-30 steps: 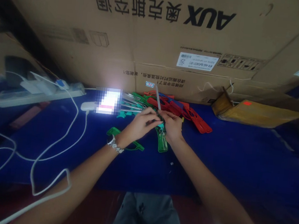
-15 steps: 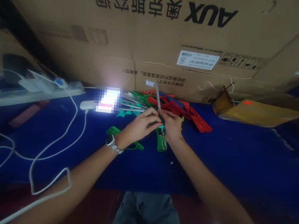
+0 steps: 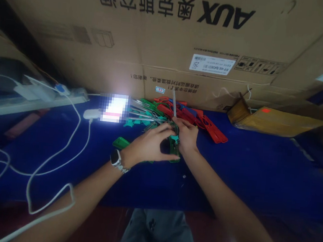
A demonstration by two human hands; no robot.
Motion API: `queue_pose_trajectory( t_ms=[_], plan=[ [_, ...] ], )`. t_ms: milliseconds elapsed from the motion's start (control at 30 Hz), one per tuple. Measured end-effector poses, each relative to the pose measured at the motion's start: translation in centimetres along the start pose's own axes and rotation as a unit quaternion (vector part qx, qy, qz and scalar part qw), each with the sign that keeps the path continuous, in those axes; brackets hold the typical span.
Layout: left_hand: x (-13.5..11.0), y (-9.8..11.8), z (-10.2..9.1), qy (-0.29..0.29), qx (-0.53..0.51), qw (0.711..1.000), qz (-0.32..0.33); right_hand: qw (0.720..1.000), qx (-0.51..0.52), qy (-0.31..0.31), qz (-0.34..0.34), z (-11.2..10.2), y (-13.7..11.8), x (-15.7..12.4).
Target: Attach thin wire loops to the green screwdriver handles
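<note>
A slim pale rod (image 3: 175,104) rises from the closed fingers of my right hand (image 3: 188,138). Below that hand is a green plastic case (image 3: 174,153) with a small turquoise piece (image 3: 174,137) at its upper part. My left hand (image 3: 151,142) is on the left side of the case, thumb and fingers spread apart in a wide curve about it; whether they touch it I cannot tell. Another green case (image 3: 121,143) lies by my left wrist, partly covered. Beyond my left fingers lie several thin metal rods (image 3: 141,115) with turquoise pieces.
Red plastic cases (image 3: 213,132) are piled behind my right hand. A lit, blurred-out screen (image 3: 114,108), a white cable (image 3: 60,150) and a power strip (image 3: 36,104) are at left. A large cardboard box (image 3: 158,40) stands behind; a yellow packet (image 3: 282,124) lies at right.
My left fingers have opened from a pinch near the right hand, and the thumb has come down toward the green case's near end. The pale rod now stands more upright.
</note>
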State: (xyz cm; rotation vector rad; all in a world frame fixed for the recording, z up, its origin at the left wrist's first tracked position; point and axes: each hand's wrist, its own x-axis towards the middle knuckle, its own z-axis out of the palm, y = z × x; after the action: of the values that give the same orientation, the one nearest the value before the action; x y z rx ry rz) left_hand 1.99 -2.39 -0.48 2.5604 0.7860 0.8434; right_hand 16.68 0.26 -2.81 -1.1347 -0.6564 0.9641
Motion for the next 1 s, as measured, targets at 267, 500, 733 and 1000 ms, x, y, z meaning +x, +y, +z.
queue_pose_trajectory(
  t_ms=[267,500,733,1000],
  plan=[
    [0.1,-0.6,-0.1,0.019,0.036,0.999,0.032,1.0,0.012,-0.013,-0.005,0.0,0.2,0.0],
    [0.4,-0.6,-0.9,0.008,0.059,0.997,0.042,0.998,-0.029,-0.021,-0.057,0.2,0.4,-0.3],
    [0.4,-1.3,-0.9,0.002,0.074,0.996,0.058,0.995,-0.057,-0.037,-0.068,0.2,0.5,-0.4],
    [0.3,-1.8,-1.2,-0.02,0.068,0.996,0.062,0.996,-0.06,-0.043,-0.057,0.2,0.7,-0.2]
  ],
)
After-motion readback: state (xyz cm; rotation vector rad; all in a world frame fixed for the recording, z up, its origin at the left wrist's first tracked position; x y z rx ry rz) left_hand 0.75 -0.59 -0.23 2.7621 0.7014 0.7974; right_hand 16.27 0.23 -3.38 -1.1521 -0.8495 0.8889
